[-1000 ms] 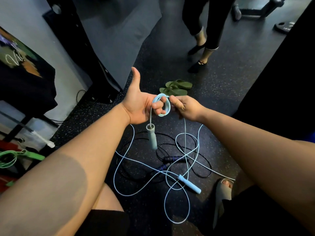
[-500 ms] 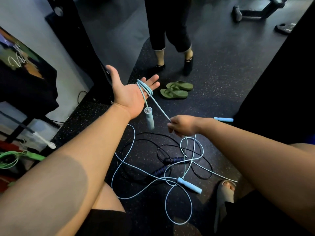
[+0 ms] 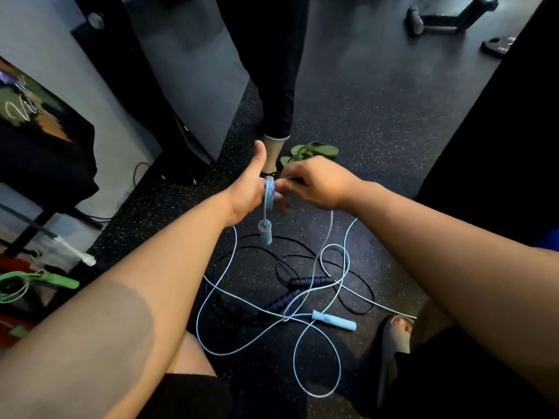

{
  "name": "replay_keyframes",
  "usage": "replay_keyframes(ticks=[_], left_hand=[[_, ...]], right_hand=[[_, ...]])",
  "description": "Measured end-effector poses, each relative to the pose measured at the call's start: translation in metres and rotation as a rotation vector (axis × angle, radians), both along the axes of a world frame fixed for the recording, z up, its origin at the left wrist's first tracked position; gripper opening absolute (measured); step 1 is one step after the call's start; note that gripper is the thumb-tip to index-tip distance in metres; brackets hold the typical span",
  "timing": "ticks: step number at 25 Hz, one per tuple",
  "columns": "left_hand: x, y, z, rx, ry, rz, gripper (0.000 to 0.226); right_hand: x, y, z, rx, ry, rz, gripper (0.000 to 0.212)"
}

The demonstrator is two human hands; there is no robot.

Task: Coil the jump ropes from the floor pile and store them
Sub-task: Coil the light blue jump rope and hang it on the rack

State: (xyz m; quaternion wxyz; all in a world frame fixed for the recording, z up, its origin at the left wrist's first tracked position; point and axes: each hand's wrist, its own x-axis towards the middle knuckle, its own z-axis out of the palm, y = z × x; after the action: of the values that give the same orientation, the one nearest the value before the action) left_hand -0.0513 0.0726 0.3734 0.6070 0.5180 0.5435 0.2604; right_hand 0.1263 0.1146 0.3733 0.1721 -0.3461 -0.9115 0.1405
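A light blue jump rope (image 3: 269, 192) is wound in a few turns around the fingers of my left hand (image 3: 248, 189), thumb up. One pale blue handle (image 3: 265, 233) dangles below that hand. My right hand (image 3: 314, 182) pinches the same rope just right of the coil, and the cord drops from it to the floor. The rope's other handle (image 3: 334, 320) lies on the floor among loose blue loops. A black jump rope with dark ribbed handles (image 3: 302, 287) lies tangled under them.
Another person's leg (image 3: 276, 116) stands just beyond my hands, beside green flip-flops (image 3: 311, 152). A green rope (image 3: 36, 281) lies at the left near a black stand. My sandalled foot (image 3: 393, 337) is at lower right. Gym equipment (image 3: 447, 16) stands far back.
My right hand rose from below and brought another turn of blue rope onto my left hand's fingers. My left hand closed from open palm. The other person stepped closer.
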Motion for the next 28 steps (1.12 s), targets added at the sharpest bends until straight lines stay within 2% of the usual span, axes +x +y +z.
replay_keyframes(ticks=[4, 11, 16, 20, 25, 28], left_hand=[[0.002, -0.008, 0.011, -0.072, -0.099, -0.115, 0.115], [-0.006, -0.004, 0.018, -0.185, -0.492, 0.013, 0.121], [-0.010, -0.003, 0.020, -0.178, -0.653, 0.119, 0.121], [-0.012, 0.000, 0.022, -0.104, -0.815, 0.263, 0.116], [-0.017, 0.002, 0.027, 0.041, -0.876, 0.539, 0.116], [-0.010, 0.001, 0.027, 0.113, -0.857, 0.619, 0.097]], right_hand=[[0.012, 0.013, -0.004, -0.065, 0.171, -0.059, 0.017], [0.017, 0.012, -0.020, -0.288, 0.298, -0.222, 0.037], [0.007, 0.003, -0.038, -0.508, 0.267, -0.328, 0.045], [0.000, -0.005, -0.053, -0.637, 0.183, -0.301, 0.043], [0.000, -0.012, -0.060, -0.682, -0.013, -0.200, 0.037], [-0.002, -0.016, -0.046, -0.557, -0.120, -0.114, 0.035]])
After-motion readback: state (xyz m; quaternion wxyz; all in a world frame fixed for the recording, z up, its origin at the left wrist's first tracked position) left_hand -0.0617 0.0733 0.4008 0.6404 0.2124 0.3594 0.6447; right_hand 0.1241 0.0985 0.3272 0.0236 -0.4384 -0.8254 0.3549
